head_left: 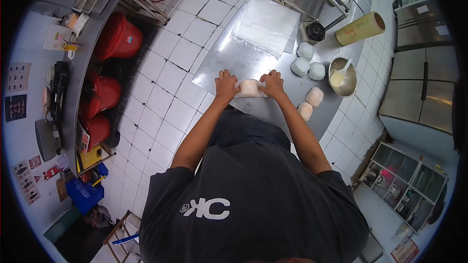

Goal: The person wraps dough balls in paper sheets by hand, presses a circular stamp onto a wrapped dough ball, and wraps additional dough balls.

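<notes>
A pale pinkish ball (249, 87), dough-like in look, sits on a clear plastic sheet (242, 96) near the edge of the steel table (209, 68). My left hand (226, 85) is closed on the sheet's left side, close against the ball. On the other side, my right hand (271, 84) pinches the right side of the sheet. Two similar pinkish balls (314, 97) rest to the right of my right hand. Beyond them are three whitish balls (300, 66) grouped together.
A steel bowl (347, 87) holds creamy liquid and a white-handled utensil (348, 62). Farther back lie stacked plastic sheets (268, 22), a black-lidded jar (315, 31) and a yellowish film roll (360, 28). Red buckets (119, 36) stand under the left counter.
</notes>
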